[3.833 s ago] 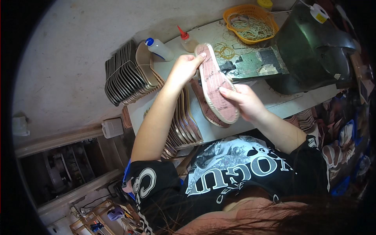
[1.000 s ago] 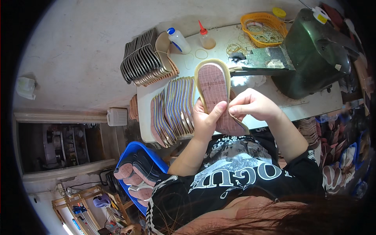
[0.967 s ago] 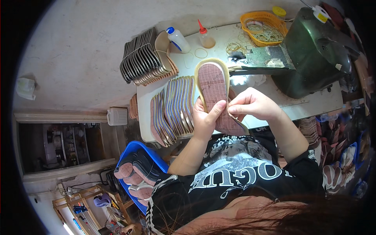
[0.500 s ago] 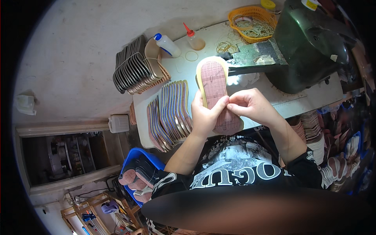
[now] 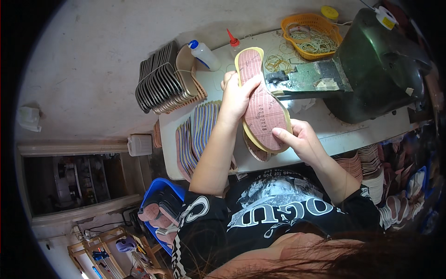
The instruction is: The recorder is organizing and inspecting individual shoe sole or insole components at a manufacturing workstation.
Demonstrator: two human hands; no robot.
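Observation:
A shoe insole (image 5: 265, 104), pink with a faint grid and a pale yellow border, is held up over the near part of the table, its narrower end pointing away from me. My left hand (image 5: 236, 97) grips its left side near the middle, thumb lying across the pink face. At the broad near end, my right hand (image 5: 303, 142) holds the right edge with its thumb on top and its fingers partly hidden underneath. Part of another insole (image 5: 254, 149) shows just below the held one; whether the two touch I cannot tell.
Rows of insoles (image 5: 204, 125) stand on the white table (image 5: 168, 153) to the left, with a tied bundle (image 5: 160, 79) behind. Farther back are a white bottle (image 5: 204, 55), a red-tipped bottle (image 5: 233, 42) and a yellow basket (image 5: 304, 18) of bands. A green machine (image 5: 376, 65) stands right.
The insole has turned and tilted, its near end swinging right. My left hand has moved farther away along it, while my right hand has left the middle for the broad end.

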